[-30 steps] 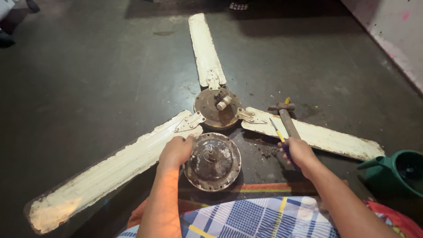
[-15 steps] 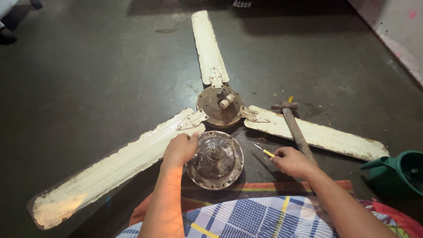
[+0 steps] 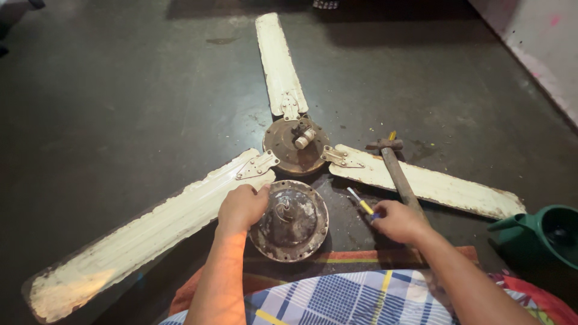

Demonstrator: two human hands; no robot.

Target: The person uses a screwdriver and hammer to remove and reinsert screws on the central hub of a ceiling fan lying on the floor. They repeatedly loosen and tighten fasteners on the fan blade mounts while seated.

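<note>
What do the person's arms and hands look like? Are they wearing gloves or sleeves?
No gloves and no sleeves show. The left hand and right hand are bare, and both forearms are uncovered up to the picture's edge. No watch, ring or bracelet is visible.

One camera is sitting on the person's head and looking down at the dark floor [image 3: 120, 90]. It is facing forward, away from the body. The hands and lap are showing near, at the bottom. The fan blades [image 3: 277, 60] are reaching far, left and right.

Dark glossy floor [image 3: 120, 108], pale wall [image 3: 530, 36]
</note>
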